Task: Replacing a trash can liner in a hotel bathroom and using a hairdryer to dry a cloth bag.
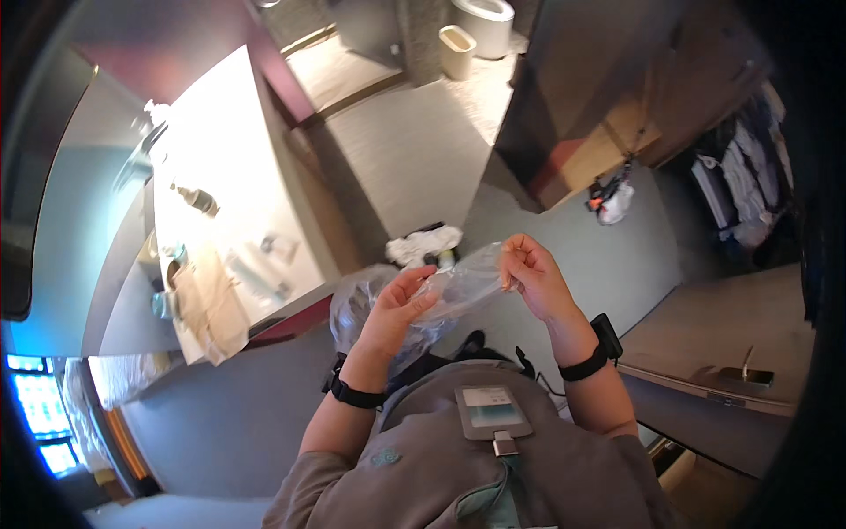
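Observation:
A clear plastic bag (462,284) is stretched between my two hands, in front of my body. My left hand (400,304) pinches one part of its film between thumb and fingers. At the other end, my right hand (532,274) grips the film with curled fingers. More crumpled clear plastic (360,307) bulges out beside and below my left forearm; whether it is one piece with the bag I cannot tell. Just beyond my hands lies a bundle of white cloth (423,246) with dark items by it, partly hidden by the film.
To the left stands a white counter (264,198) with a bottle (198,200) and a beige cloth or bag (210,301). Two bins (457,53) are far ahead. A hanging bundle (615,198) and clothes (743,172) are at right. Grey floor (410,152) stretches ahead.

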`<state>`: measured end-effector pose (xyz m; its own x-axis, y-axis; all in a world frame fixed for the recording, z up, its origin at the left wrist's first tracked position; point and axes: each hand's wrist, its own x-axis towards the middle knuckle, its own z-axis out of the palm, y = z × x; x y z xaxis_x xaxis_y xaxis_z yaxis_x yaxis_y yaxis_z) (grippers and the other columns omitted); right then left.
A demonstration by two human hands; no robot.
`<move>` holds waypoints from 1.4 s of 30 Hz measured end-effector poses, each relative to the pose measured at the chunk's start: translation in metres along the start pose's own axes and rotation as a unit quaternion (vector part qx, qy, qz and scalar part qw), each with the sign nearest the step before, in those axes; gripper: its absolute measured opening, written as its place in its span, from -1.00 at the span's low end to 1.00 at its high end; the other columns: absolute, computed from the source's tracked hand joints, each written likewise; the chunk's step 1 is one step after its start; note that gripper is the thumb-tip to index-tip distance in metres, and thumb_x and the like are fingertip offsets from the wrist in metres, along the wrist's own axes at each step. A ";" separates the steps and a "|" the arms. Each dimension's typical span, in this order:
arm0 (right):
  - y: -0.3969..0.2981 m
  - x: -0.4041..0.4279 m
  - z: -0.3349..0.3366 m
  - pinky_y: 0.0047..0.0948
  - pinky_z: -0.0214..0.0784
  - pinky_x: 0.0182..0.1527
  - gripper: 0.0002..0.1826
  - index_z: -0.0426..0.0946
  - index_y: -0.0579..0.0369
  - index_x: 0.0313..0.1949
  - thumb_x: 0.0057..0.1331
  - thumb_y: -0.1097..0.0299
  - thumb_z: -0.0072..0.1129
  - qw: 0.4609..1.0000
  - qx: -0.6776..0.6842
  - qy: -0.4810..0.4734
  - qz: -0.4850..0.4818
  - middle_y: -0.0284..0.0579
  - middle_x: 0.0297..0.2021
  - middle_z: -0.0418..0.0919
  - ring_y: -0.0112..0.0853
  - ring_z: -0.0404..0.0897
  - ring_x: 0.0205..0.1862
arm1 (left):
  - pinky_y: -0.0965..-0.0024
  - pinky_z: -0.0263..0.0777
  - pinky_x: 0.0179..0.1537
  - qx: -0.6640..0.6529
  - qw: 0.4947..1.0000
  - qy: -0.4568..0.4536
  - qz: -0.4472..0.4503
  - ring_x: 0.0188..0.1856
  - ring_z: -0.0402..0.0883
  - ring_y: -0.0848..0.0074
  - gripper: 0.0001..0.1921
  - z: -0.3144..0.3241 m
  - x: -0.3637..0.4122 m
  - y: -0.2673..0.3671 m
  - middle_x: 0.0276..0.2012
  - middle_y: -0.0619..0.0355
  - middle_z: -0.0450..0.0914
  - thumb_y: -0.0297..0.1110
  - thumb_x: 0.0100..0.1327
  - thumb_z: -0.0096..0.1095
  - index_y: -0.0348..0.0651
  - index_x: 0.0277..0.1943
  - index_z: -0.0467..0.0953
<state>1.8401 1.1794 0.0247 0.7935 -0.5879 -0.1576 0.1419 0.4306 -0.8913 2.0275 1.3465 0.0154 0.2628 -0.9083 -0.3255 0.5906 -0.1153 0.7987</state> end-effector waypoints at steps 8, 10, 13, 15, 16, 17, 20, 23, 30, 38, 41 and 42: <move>-0.066 -0.032 -0.090 -0.65 0.21 -0.40 -0.85 0.50 0.09 -0.18 0.26 0.44 0.19 0.985 0.046 0.163 -0.047 -0.40 -0.45 0.50 -0.65 0.37 -0.48 | 0.58 0.32 -0.06 0.131 0.984 -0.017 0.119 -0.15 0.47 0.66 -0.68 0.111 0.087 -0.016 -0.23 0.27 0.54 -0.54 0.16 0.29 -0.21 -0.01 0.44; -0.065 -0.029 -0.118 -0.65 0.18 -0.42 -0.90 0.52 0.07 -0.24 0.24 0.45 0.21 0.985 0.028 0.164 -0.046 -0.42 -0.46 0.49 -0.66 0.34 -0.50 | 0.60 0.30 -0.05 0.168 0.974 -0.068 0.134 -0.17 0.47 0.65 -0.52 0.136 0.103 -0.009 -0.29 0.29 0.51 -0.52 0.11 0.35 -0.21 0.12 0.39; -0.077 -0.018 -0.152 -0.67 0.17 -0.42 -0.88 0.58 0.12 -0.26 0.21 0.42 0.27 0.981 -0.016 0.190 -0.047 -0.42 -0.49 0.50 -0.68 0.35 -0.51 | 0.59 0.29 -0.07 0.098 0.970 -0.211 0.075 -0.20 0.45 0.65 -0.33 0.138 0.142 -0.004 -0.37 0.31 0.46 -0.49 0.07 0.40 -0.21 0.26 0.28; -0.091 -0.004 -0.177 -0.67 0.13 -0.45 -0.90 0.57 0.11 -0.30 0.20 0.42 0.27 0.972 -0.104 0.179 -0.108 -0.46 -0.53 0.46 -0.70 0.31 -0.53 | 0.58 0.29 -0.12 0.100 0.968 -0.218 0.069 -0.22 0.43 0.68 -0.31 0.147 0.170 -0.001 -0.43 0.34 0.41 -0.52 0.09 0.37 -0.22 0.31 0.26; -0.097 0.009 -0.187 -0.67 0.13 -0.45 -0.90 0.57 0.11 -0.30 0.20 0.42 0.27 0.973 -0.110 0.175 -0.106 -0.46 -0.53 0.46 -0.70 0.31 -0.53 | 0.55 0.28 -0.09 0.124 0.963 -0.237 0.029 -0.23 0.42 0.68 -0.34 0.151 0.184 0.003 -0.45 0.35 0.41 -0.53 0.11 0.36 -0.23 0.29 0.28; -0.103 0.022 -0.195 -0.67 0.12 -0.46 -0.92 0.55 0.09 -0.35 0.20 0.41 0.27 0.973 -0.112 0.166 -0.115 -0.47 -0.55 0.43 -0.70 0.31 -0.53 | 0.51 0.26 -0.06 0.146 0.956 -0.254 -0.010 -0.24 0.41 0.67 -0.37 0.154 0.199 0.006 -0.46 0.36 0.41 -0.54 0.12 0.34 -0.24 0.27 0.30; -0.128 0.073 -0.208 -0.67 0.11 -0.48 -0.89 0.51 0.06 -0.44 0.22 0.41 0.26 0.974 -0.136 0.153 -0.098 -0.48 -0.58 0.39 -0.71 0.29 -0.54 | 0.51 0.23 0.03 0.269 0.923 -0.271 0.056 -0.25 0.41 0.63 -0.56 0.152 0.255 0.001 -0.38 0.31 0.43 -0.53 0.14 0.30 -0.27 0.11 0.44; -0.155 0.138 -0.231 -0.67 0.09 -0.53 -0.83 0.46 0.05 -0.49 0.24 0.41 0.23 0.972 -0.159 0.150 -0.084 -0.48 -0.59 0.38 -0.72 0.27 -0.58 | 0.57 0.18 -0.04 0.100 0.950 -0.246 0.163 -0.20 0.35 0.70 -0.77 0.154 0.311 0.000 -0.33 0.34 0.42 -0.56 0.20 0.25 -0.22 -0.09 0.44; -0.220 0.261 -0.258 -0.74 0.01 -0.66 -0.78 0.30 -0.04 -0.45 0.28 0.42 0.18 0.984 -0.170 0.033 -0.045 -0.52 -0.64 0.32 -0.78 0.22 -0.68 | 0.61 0.19 -0.12 -0.062 0.984 -0.153 0.070 -0.19 0.34 0.69 -0.86 0.142 0.392 0.074 -0.27 0.32 0.40 -0.58 0.27 0.13 -0.16 -0.25 0.31; -0.261 0.416 -0.254 -0.31 0.20 0.19 -0.40 0.41 0.08 0.12 0.09 0.26 0.37 0.831 -0.512 -0.160 -0.149 -0.10 0.05 0.42 -0.25 0.39 0.10 | 0.51 0.34 -0.26 0.310 0.921 -0.028 0.233 -0.32 0.45 0.58 -0.86 0.116 0.459 0.145 -0.35 0.21 0.50 -0.55 0.21 0.24 -0.17 -0.25 0.39; -0.247 0.495 -0.238 -0.43 0.29 0.06 -0.57 0.49 0.12 0.02 0.16 0.30 0.30 0.797 -0.501 -0.286 -0.178 -0.17 -0.09 0.52 -0.40 0.45 -0.06 | 0.51 0.35 -0.25 0.336 0.910 0.015 0.244 -0.27 0.50 0.57 -0.85 0.103 0.490 0.166 -0.31 0.17 0.53 -0.55 0.18 0.29 -0.21 -0.30 0.42; -0.241 0.526 -0.238 -0.47 0.32 -0.04 -0.68 0.52 0.14 -0.08 0.20 0.31 0.27 0.812 -0.462 -0.356 -0.025 -0.23 -0.23 0.54 -0.46 0.46 -0.16 | 0.51 0.35 -0.25 0.339 0.908 0.036 0.244 -0.27 0.50 0.57 -0.85 0.096 0.502 0.176 -0.31 0.17 0.53 -0.55 0.18 0.29 -0.21 -0.30 0.42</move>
<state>2.0821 0.6035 0.0556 0.9880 0.0986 -0.1188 -0.0587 -0.4722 -0.8795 2.1901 0.8318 0.0417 0.4297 -0.8924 0.1374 -0.2083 0.0501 0.9768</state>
